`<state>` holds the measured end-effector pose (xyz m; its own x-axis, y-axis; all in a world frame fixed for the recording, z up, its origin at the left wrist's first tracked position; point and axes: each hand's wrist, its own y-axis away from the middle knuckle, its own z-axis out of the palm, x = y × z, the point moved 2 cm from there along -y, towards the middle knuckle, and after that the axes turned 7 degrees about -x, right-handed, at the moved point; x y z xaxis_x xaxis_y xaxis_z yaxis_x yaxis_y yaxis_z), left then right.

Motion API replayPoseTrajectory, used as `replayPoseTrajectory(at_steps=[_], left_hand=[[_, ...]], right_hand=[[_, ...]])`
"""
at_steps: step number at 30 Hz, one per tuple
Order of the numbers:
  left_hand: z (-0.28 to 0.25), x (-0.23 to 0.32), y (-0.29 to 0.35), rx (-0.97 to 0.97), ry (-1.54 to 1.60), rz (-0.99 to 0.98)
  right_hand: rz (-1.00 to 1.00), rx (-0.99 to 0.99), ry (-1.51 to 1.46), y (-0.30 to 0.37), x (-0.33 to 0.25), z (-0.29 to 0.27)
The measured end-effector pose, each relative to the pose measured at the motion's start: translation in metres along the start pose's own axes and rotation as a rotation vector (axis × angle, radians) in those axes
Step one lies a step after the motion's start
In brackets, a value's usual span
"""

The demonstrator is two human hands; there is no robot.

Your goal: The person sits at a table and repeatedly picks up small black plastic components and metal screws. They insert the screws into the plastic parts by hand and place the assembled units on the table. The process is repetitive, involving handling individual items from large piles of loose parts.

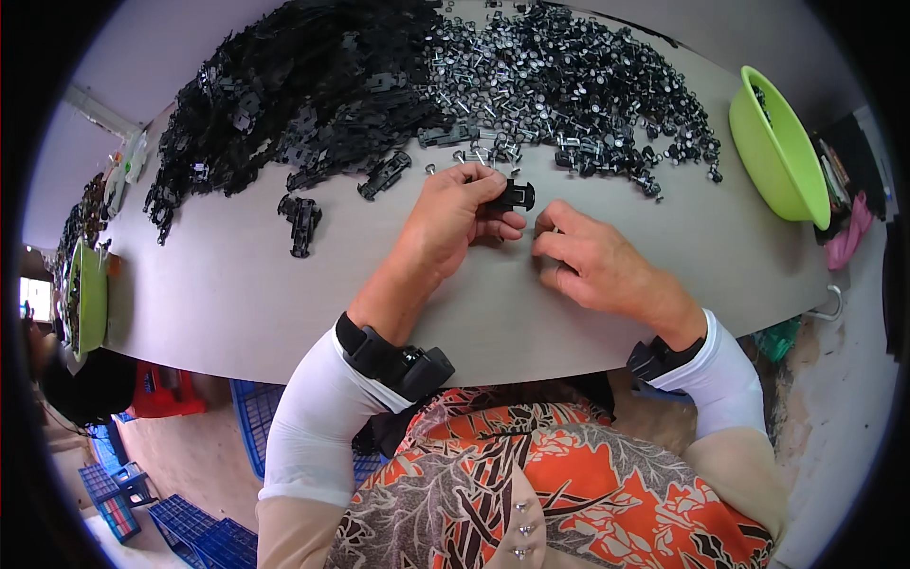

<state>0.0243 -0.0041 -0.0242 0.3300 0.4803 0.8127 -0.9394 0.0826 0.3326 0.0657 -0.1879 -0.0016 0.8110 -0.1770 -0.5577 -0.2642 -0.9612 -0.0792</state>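
Observation:
Between the thumb and fingers of my left hand is a black plastic chassis piece, like the base of a toy car, its end pointing right. Just to the right, my right hand hovers over the table with curled fingers; whatever they pinch is too small or hidden to make out. Two similar black chassis pieces lie apart from the rest, one left of my left hand and another farther back. Behind my hands spreads a heap of small black wheels with silvery metal axles.
A big pile of black plastic parts covers the table's far left. Lime-green basins stand at the right and left edges. Blue crates and a red plastic item are below. At far left, a person's dark-haired head shows.

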Motion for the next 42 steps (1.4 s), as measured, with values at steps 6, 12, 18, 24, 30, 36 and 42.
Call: replayPoseTrajectory(at_steps=[6,12,18,24,30,36,42], left_hand=[[-0.021,0.011,-0.001,0.263,0.058,0.371],[-0.035,0.015,-0.004,0.224,0.116,0.395],[-0.015,0.007,-0.001,0.061,0.026,0.238],[-0.004,-0.003,-0.002,-0.066,0.086,0.101],[-0.005,-0.005,0.001,-0.05,0.119,0.068],[-0.005,-0.011,0.001,-0.066,0.288,0.026],[0.002,-0.015,0.005,-0.159,0.438,0.003]], right_hand=[[0.123,0.055,0.008,-0.022,-0.008,-0.003],[0.045,0.13,0.144,-0.046,0.004,0.019],[-0.05,0.365,-0.142,-0.039,0.02,-0.016],[-0.203,0.53,-0.064,-0.037,0.017,-0.021],[-0.145,0.465,-0.086,-0.038,0.013,-0.018],[-0.119,0.411,-0.083,-0.038,0.006,-0.013],[-0.156,0.396,-0.04,-0.036,-0.001,-0.012]])
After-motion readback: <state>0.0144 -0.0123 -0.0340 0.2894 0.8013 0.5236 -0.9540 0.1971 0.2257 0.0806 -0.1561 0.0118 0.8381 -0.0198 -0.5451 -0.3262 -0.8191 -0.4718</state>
